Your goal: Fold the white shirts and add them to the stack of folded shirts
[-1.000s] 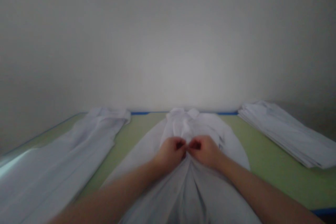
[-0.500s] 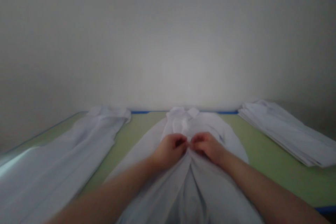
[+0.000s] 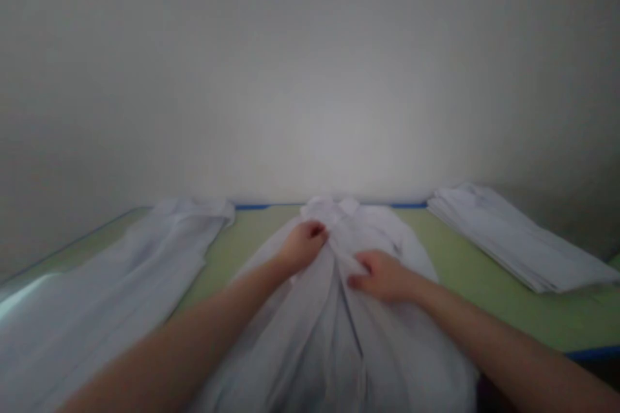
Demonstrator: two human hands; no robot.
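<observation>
A white shirt (image 3: 407,251) lies lengthwise on the green table (image 3: 465,264), its collar at the far edge by the wall. My left hand (image 3: 303,246) is closed on the shirt's front edge just below the collar. My right hand (image 3: 382,276) is lower down, its fingers pinched on the opposite front edge. The picture is blurred, so small parts such as buttons cannot be made out.
Another white garment (image 3: 145,264) lies spread on the table to the left. A stack of folded white garments (image 3: 513,242) sits at the right. A plain wall rises directly behind the table's blue-trimmed far edge.
My hands, earlier pinched together at mid chest, have separated. The left hand moved up toward the collar, and the right hand stayed lower with its hold on the fabric.
</observation>
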